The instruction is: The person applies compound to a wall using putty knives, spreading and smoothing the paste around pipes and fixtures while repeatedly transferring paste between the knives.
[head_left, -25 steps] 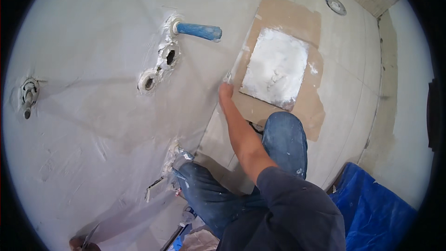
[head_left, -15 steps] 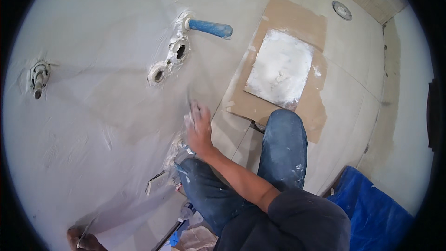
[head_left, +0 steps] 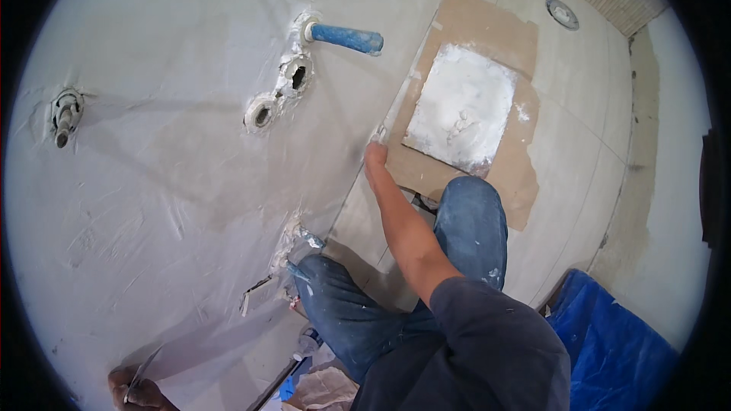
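Note:
My right hand [head_left: 375, 156] is closed at the foot of the pale plastered wall [head_left: 198, 160], close to the floor joint. It seems to grip a putty knife, whose blade is mostly hidden; something whitish shows at the fingertips. Low at the far left, my left hand [head_left: 143, 394] is closed round a second putty knife [head_left: 142, 374], its thin blade seen edge-on. Right of my right hand, a square board [head_left: 461, 106] spread with white plaster lies on brown cardboard [head_left: 506, 202].
A blue capped pipe [head_left: 346, 38] juts from the wall above two rough holes [head_left: 263, 114]. A metal pipe stub [head_left: 64, 129] sticks out further left. Blue-ended stubs [head_left: 311, 239] stand near my knee. A blue tarp [head_left: 609, 342], crumpled paper [head_left: 324, 390] and a floor drain [head_left: 562, 14] lie around.
My right hand has moved from the wall, rightward and up in view, to the wall's foot beside the cardboard. The blade in my left hand now shows more.

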The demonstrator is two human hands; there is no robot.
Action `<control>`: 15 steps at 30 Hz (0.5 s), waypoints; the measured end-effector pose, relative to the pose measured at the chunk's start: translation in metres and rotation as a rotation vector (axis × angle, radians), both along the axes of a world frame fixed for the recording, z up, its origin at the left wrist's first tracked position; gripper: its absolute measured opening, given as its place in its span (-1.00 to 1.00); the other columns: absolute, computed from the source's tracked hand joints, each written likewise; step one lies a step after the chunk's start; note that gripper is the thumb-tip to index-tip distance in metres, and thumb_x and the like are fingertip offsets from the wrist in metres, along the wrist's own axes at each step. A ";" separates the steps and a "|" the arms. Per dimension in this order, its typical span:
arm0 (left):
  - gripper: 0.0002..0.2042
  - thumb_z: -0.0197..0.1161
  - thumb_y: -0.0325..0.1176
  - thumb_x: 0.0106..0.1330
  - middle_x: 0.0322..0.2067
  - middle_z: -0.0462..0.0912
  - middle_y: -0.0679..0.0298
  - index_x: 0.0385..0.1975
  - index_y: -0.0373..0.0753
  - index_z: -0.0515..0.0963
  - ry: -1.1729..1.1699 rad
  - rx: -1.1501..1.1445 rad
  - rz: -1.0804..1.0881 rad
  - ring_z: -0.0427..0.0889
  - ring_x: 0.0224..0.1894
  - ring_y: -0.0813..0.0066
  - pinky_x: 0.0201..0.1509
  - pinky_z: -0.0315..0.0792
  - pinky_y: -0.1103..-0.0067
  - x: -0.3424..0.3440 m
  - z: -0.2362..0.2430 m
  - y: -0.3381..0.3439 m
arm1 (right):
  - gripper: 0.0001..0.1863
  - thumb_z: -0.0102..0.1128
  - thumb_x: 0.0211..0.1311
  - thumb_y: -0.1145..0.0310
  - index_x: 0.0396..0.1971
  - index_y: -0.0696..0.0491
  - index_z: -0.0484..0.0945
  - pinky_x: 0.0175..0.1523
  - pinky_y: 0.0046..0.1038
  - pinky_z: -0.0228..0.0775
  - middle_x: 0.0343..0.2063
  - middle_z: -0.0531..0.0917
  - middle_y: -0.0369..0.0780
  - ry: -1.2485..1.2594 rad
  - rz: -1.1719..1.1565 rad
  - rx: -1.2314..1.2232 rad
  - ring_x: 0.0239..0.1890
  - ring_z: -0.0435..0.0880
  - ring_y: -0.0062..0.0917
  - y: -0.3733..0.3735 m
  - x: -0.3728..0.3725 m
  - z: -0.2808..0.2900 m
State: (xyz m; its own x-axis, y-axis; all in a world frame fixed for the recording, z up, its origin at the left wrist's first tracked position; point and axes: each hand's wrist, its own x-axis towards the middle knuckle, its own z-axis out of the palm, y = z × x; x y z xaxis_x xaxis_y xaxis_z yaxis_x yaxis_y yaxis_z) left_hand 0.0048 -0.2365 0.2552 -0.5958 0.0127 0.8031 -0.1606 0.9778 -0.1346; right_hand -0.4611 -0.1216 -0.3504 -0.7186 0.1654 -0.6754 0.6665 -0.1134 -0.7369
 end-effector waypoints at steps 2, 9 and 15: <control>-0.55 -0.03 -0.09 0.46 -0.52 0.49 -0.01 -0.56 -0.36 0.33 -0.028 0.063 0.004 0.47 -0.49 0.25 -0.47 0.37 0.41 -0.004 -0.001 0.003 | -0.53 -0.01 0.31 0.17 -0.02 0.29 0.46 0.12 -0.14 0.34 -0.06 0.55 0.17 0.043 0.010 0.081 0.01 0.52 0.06 -0.007 -0.001 0.027; -0.51 -0.04 -0.03 0.45 -0.54 0.50 0.02 -0.57 -0.38 0.36 -0.098 0.128 0.079 0.45 -0.49 0.27 -0.48 0.33 0.42 0.002 0.002 0.008 | -0.49 0.00 0.26 0.43 0.23 0.18 0.29 0.33 -0.12 0.09 0.15 0.34 0.12 0.613 0.373 0.114 0.16 0.34 0.03 0.013 0.110 0.213; -0.43 -0.05 0.06 0.42 -0.55 0.51 0.05 -0.64 -0.38 0.39 -0.041 -0.087 0.110 0.47 -0.50 0.30 -0.48 0.34 0.45 0.002 0.002 0.004 | -0.56 -0.09 0.33 0.42 0.15 0.33 0.31 0.29 -0.28 0.16 0.05 0.44 0.14 0.571 0.192 0.138 0.16 0.39 -0.01 0.044 0.137 0.206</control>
